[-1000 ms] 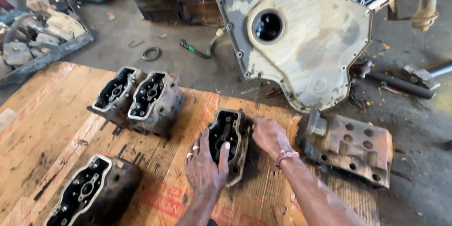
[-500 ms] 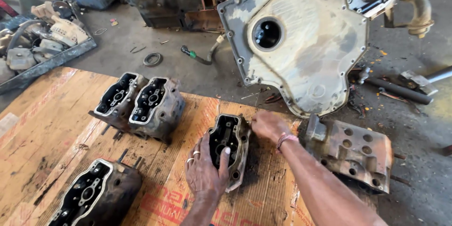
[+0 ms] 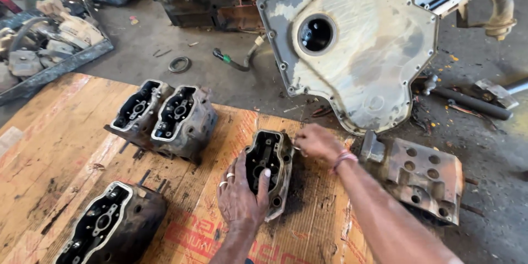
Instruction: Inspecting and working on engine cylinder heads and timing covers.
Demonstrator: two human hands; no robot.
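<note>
Cardboard (image 3: pixel 60 148), flattened, brown and oil-stained, is spread under four grimy cast-metal housings. The middle housing (image 3: pixel 269 170), oblong with a dark hollow interior, is propped on edge at the sheet's centre. It is gripped along its near rim by the left hand (image 3: pixel 240 198), fingers closed on it, thumb inside the cavity. Its far rim is touched by the right hand (image 3: pixel 316 142), fingers curled together. A drilled rusty block (image 3: pixel 421 179) lies just beside; a pitted timing cover (image 3: pixel 352 49) stands behind.

Flattened brown cardboard box (image 3: pixel 60 148), red print
</note>
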